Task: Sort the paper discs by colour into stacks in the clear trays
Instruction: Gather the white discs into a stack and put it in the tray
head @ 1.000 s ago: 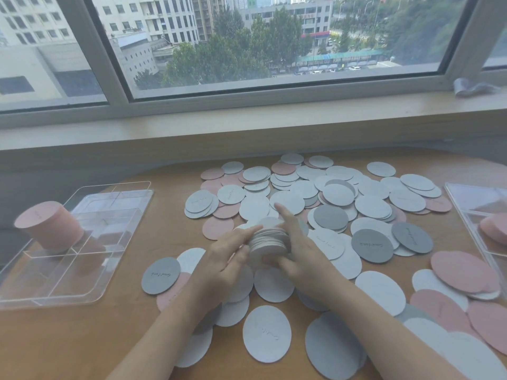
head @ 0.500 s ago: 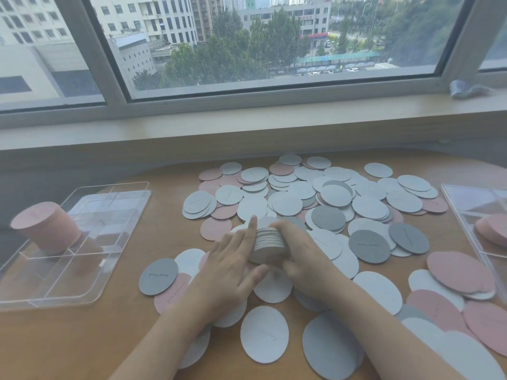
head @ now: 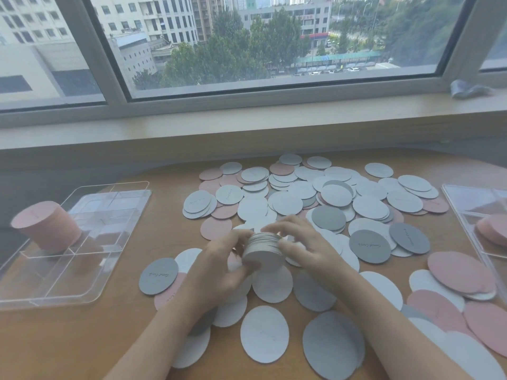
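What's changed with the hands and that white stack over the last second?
Both hands kept hold of the white disc stack throughout. The left hand, whose fingers lay straight against the stack's side half a second ago, now curls round it. The right hand now arches its fingers over the top, and the stack looks tipped toward the camera. The pink stack in the left tray and the scattered discs stayed put.

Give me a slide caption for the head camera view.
Both hands, left and right, grip a white disc stack above scattered discs.
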Available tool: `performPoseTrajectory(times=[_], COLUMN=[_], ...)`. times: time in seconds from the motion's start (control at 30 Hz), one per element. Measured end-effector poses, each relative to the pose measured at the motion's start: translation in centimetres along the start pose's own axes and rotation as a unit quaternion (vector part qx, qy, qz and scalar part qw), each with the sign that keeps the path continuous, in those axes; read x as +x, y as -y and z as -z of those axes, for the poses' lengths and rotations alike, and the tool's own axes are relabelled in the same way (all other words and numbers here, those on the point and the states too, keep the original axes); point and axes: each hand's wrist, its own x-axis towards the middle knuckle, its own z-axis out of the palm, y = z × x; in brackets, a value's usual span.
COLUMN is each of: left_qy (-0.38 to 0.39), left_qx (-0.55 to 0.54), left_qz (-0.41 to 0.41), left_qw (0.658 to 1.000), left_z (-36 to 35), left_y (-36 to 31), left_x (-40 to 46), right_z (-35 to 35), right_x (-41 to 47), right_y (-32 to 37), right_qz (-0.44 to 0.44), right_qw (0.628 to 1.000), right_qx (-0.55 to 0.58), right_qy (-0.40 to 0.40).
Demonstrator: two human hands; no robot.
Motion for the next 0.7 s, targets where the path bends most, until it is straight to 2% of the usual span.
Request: performPoseTrajectory(times=[0.03, 0.1, 0.17, 0.2, 0.27, 0.37, 0.43, 0.57, 0.7], left_qy=[0.010, 0.047, 0.088, 0.103, 0.117, 0.112, 0.105, 0.090, 0.046], left_qx=[-0.006, -0.016, -0.034, -0.041, -0.044, -0.039, -0.037, -0.038, -0.027], left_qz=[0.009, 0.023, 0.033, 0.036, 0.033, 0.031, 0.032, 0.035, 0.041], left_qw=[1.000, 0.999, 0.995, 0.993, 0.992, 0.993, 0.993, 0.995, 0.998], left_z=[0.4, 1.3, 1.8, 1.9, 1.8, 1.7, 1.7, 1.7, 1.6], left_y=[0.0, 0.1, 0.1, 0.0, -0.1, 0.0, 0.1, 0.0, 0.0], left_x=[-0.1, -0.5, -0.7, -0.8, -0.8, -0.7, -0.8, -0.9, -0.8], right_z=[0.1, 0.0, -0.6, -1.0, -1.6, -1.6, -1.4, -0.7, 0.3], right_x=[0.2, 0.7, 1.3, 1.4, 1.6, 1.6, 1.4, 0.8, 0.3], right_y=[-0.2, -1.1, -2.1, -2.5, -2.9, -2.9, -2.5, -1.2, 0.1], right_qz=[-0.010, -0.039, -0.062, -0.068, -0.061, -0.023, -0.013, -0.013, -0.047], right_qw=[0.999, 0.988, 0.969, 0.964, 0.964, 0.964, 0.970, 0.984, 0.984], right_qx=[0.011, -0.086, -0.214, -0.243, -0.250, -0.239, -0.200, -0.031, 0.113], right_qy=[-0.048, -0.120, -0.109, -0.086, -0.067, -0.113, -0.138, -0.174, -0.132])
